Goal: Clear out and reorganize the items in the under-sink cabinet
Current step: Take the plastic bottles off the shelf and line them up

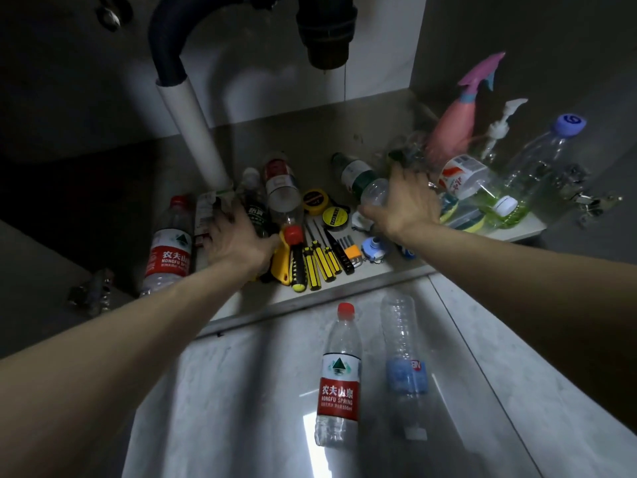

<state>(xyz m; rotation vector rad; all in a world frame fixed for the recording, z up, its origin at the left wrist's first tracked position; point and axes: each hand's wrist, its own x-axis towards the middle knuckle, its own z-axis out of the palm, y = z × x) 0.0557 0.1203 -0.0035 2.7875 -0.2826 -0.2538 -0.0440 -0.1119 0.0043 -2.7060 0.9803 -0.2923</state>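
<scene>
Cabinet floor (344, 132) littered with bottles and yellow-handled tools; two bottles lie out on the tiled floor (241, 391). Right hand (406, 201), fingers curled round a clear green-label bottle (362, 182) mid-cabinet. Left hand (238, 239) over a dark bottle (256, 210); fingers hidden, grip unclear.

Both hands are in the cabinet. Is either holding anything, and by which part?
The right hand grips the green-labelled bottle near its base. The left hand rests among the bottles; whether it holds one cannot be told.
</scene>
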